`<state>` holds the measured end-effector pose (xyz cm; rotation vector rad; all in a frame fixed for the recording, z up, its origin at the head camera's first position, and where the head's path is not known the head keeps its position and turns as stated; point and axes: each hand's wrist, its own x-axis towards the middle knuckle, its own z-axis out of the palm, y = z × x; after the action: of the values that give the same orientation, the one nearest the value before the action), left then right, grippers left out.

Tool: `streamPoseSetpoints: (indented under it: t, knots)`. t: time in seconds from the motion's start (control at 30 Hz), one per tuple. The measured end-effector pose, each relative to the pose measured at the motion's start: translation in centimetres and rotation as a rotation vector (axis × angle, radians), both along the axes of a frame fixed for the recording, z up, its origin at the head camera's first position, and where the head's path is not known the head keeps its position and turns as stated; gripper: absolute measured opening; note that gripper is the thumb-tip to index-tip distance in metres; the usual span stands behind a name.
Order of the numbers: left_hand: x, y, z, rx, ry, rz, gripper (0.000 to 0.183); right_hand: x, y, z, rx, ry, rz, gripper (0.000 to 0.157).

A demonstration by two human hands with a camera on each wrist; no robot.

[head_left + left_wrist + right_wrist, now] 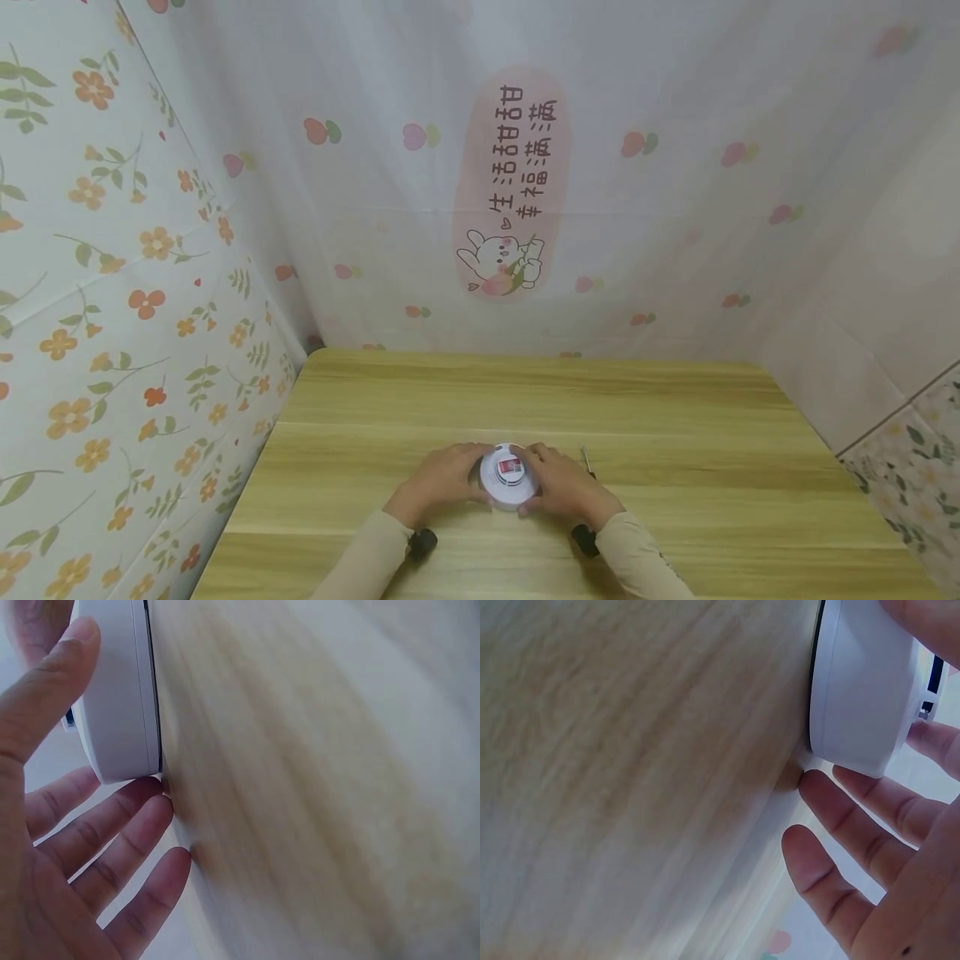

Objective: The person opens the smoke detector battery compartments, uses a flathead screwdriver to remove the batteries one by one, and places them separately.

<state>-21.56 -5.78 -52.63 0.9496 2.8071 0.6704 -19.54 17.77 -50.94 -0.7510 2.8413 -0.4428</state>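
Observation:
A round white smoke detector (510, 493) with a red-and-white label on its raised centre sits on the wooden table, label side up. My left hand (448, 475) holds its left side; in the left wrist view the thumb (64, 664) lies along the side wall and fingertips meet the rim near the tabletop. From the right, my right hand (564, 482) holds the opposite side. In the right wrist view one finger reaches the raised top, others spread by the lower rim, and the thumb is partly cut off by the frame.
A screwdriver (587, 460) with a metal shaft lies just beyond my right hand, its handle mostly hidden. The wooden table (675, 417) meets a printed curtain (375, 208) at the back and a flowered curtain (112, 333) on the left.

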Motion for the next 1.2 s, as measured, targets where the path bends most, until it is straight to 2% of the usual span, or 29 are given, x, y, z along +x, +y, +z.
streamPoseSetpoints:
  t: [0.53,1.2]
  knots:
    - [-0.05,0.02,0.25,0.006,-0.019,0.013,0.08,0.04,0.61,-0.5,-0.039,0.041,0.024,0.087]
    - [0.44,-0.25,0.67,0.033,-0.03,0.027,0.073,0.49,0.48,-0.65,-0.121,0.006,-0.048,0.081]
